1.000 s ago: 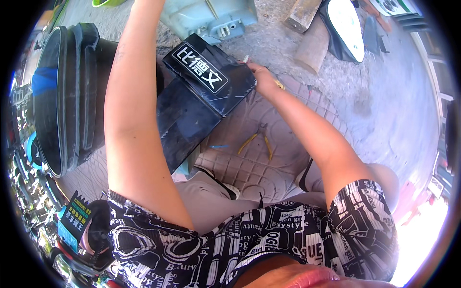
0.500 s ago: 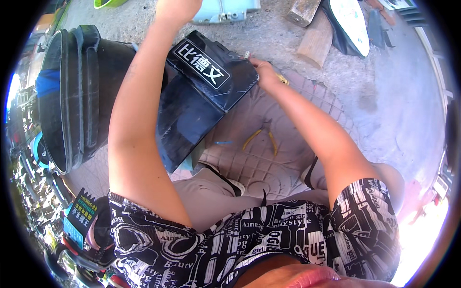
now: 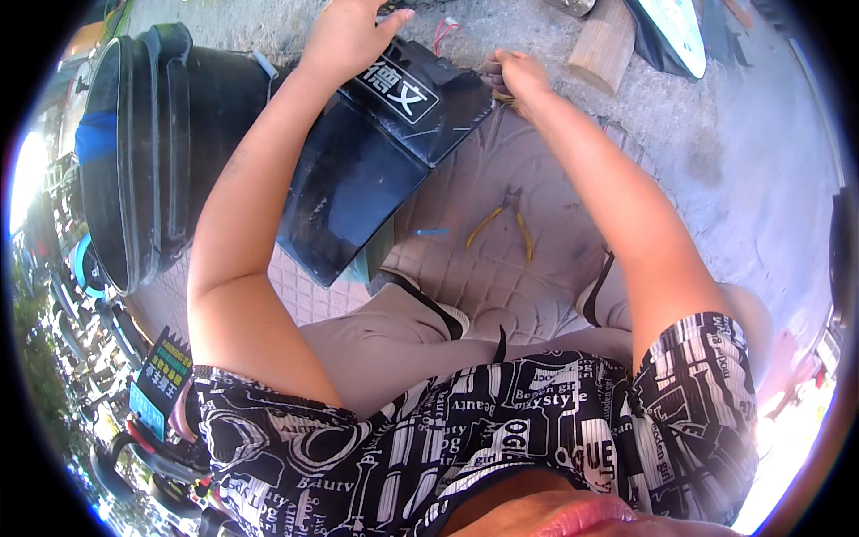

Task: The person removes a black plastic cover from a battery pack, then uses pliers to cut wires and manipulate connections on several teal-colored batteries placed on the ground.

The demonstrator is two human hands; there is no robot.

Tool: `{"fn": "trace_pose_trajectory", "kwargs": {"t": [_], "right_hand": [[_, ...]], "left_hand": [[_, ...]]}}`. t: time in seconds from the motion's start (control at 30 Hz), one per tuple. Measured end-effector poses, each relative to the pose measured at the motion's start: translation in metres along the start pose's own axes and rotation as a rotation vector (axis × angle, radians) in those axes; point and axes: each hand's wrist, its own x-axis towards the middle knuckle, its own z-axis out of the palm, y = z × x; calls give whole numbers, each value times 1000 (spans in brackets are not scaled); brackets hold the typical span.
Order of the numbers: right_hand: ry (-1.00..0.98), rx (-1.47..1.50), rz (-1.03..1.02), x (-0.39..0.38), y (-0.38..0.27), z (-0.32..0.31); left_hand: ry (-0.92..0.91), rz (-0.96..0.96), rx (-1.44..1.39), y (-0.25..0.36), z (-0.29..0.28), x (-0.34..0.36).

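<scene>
A black molded panel (image 3: 344, 188) with a white-lettered label lies tilted in front of me, resting on a pale green support (image 3: 371, 261). My left hand (image 3: 353, 36) is at the panel's upper end, thumb stretched out; some fingertips are hidden. Beside it a thin pink wire (image 3: 443, 34) loops out. My right hand (image 3: 521, 79) is at the panel's right corner, fingers curled around something small and brass-coloured that I cannot make out. Yellow-handled pliers (image 3: 523, 233) lie on the tan mat (image 3: 447, 277) below the panel, near a small blue strip (image 3: 430, 232).
Black tubs (image 3: 174, 161) stand at my left. Wooden blocks (image 3: 599, 45) and a white-and-black oval part (image 3: 671, 31) lie on the concrete (image 3: 707, 161) at the upper right. Many parked two-wheelers (image 3: 116, 456) crowd the far left edge.
The view has shifted, so things sit higher in it. My right hand has moved up slightly from the panel's corner. The pink wire has come into sight; the pale blue container has left view.
</scene>
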Motion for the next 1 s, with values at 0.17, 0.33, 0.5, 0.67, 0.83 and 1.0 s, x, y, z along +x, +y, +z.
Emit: {"fn": "trace_pose_trajectory", "kwargs": {"t": [0.17, 0.33, 0.5, 0.67, 0.83, 1.0], "right_hand": [[18, -286, -507, -28, -22, 5], [-138, -485, -1424, -109, -52, 32], [-581, -665, -1551, -180, -27, 63], [-731, -816, -1595, -194, 11, 93], [-526, -949, -1769, -186, 18, 100], [-424, -907, -1853, -174, -14, 79]], "left_hand": [[-44, -63, 25, 7, -13, -50], [104, -67, 12, 13, -45, -152], [411, -516, -93, 4, -48, -256], [670, -1133, -929, -9, -35, -283], [523, -1273, -1194, 2, -51, -270], [482, -1072, -1438, 8, -73, -259]]}}
